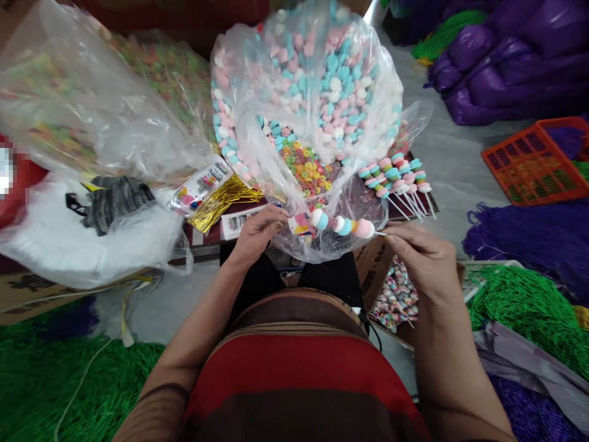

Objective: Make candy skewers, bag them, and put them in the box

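Observation:
My left hand [257, 232] pinches the end of a small printed wrapper [300, 223] that covers the tip of a candy skewer [343, 226]. The skewer carries white, blue, yellow and pink marshmallow pieces. My right hand [419, 253] is closed on the thin white stick end of that skewer. Both hands hover over the lower lip of a big clear plastic bag [317, 92] full of pink, blue and white marshmallows, with coloured ring candies [307, 169] at its mouth.
Several finished skewers [396, 175] lie to the right of the bag. Gold twist ties [221, 199] and wrapper packs [202, 184] lie left. Another clear bag [78, 104], an orange crate [536, 161], purple bags [510, 61], and green and purple bead heaps surround me.

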Demonstrator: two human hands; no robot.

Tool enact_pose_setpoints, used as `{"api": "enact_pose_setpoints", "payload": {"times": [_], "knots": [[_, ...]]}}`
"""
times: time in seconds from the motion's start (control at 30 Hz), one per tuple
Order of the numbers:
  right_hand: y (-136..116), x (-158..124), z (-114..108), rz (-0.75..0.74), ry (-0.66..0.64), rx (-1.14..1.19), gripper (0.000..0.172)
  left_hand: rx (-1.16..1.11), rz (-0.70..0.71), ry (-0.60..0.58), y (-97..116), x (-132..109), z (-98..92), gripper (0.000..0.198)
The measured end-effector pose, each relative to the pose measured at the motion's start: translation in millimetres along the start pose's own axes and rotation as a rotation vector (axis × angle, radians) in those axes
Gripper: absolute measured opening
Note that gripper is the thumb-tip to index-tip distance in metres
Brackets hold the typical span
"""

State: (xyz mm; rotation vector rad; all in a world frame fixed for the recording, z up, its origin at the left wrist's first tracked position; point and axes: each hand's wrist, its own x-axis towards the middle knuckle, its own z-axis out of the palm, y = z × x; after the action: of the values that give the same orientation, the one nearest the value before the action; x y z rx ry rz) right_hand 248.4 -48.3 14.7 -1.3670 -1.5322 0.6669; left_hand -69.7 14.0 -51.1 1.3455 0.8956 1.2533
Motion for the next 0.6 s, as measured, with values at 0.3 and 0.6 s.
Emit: {"api": "enact_pose_setpoints", "payload": {"times": [0.3, 0.6], "knots": [[-14, -1, -10, -0.022, 0.013, -0.118, 0.007, 0.186, 0.178, -0.082, 14, 4, -2.8, 0.017], [-13, -5, 29, 0.192, 0.165, 0.329, 0.023, 0.253, 0.22, -0.065, 10, 1, 3.5, 0.02]]}}
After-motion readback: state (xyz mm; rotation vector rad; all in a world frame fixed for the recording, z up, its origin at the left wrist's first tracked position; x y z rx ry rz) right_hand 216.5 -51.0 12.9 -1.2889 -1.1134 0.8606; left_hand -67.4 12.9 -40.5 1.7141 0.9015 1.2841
